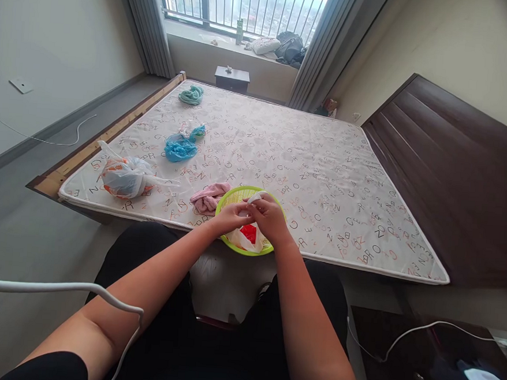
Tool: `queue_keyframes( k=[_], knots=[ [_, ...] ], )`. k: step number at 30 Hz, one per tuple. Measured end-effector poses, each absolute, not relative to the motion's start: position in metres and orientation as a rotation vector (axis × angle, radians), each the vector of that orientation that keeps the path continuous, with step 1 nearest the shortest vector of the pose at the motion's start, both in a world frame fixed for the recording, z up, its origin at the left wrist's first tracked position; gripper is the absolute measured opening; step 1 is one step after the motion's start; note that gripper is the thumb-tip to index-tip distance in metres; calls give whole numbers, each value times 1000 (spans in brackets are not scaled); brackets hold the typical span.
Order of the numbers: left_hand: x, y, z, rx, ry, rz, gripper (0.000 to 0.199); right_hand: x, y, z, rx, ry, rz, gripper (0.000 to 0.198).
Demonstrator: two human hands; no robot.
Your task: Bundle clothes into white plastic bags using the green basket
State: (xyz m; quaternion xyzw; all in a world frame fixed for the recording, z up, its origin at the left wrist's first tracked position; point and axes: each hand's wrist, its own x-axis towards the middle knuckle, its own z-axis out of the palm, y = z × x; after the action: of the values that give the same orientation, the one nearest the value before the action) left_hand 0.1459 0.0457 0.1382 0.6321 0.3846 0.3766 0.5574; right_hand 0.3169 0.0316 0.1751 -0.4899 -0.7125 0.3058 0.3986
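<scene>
My left hand (233, 216) and my right hand (270, 219) meet over a yellow-green plastic basket (223, 202) at the near edge of the mattress. Both hands are closed, fingertips together, on a crumpled white plastic bag (256, 196) that pokes up past my right fingers. Below them in the basket lie a whitish translucent bag (238, 240) and something bright red (249, 232). Whether the bag in my fingers joins the one below is hidden by my hands. A pink cloth (209, 198) lies against the basket's left side.
On the letter-patterned mattress (323, 183) are a tied white bag with orange print (126, 176), a blue plastic bag (180, 148) and a teal cloth (191, 95). A dark headboard (449, 186) stands right. A white cable (55, 287) crosses my left arm.
</scene>
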Motion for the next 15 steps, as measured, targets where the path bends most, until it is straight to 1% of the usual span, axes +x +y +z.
queue_keyframes(
  k=[4,6,8,11,15],
  knots=[
    [146,47,138,1543,876,926,36,317,30,174,-1224,-1697,891,15],
    [144,49,136,1541,914,927,41,317,27,177,-1183,-1655,988,17],
    [143,51,134,1506,972,915,48,317,25,180,-1146,-1644,1017,21],
    [141,52,131,1430,1009,872,55,319,25,183,-1167,-1613,869,21],
    [140,51,133,1372,971,814,58,326,30,180,-1257,-1561,673,22]
  ],
)
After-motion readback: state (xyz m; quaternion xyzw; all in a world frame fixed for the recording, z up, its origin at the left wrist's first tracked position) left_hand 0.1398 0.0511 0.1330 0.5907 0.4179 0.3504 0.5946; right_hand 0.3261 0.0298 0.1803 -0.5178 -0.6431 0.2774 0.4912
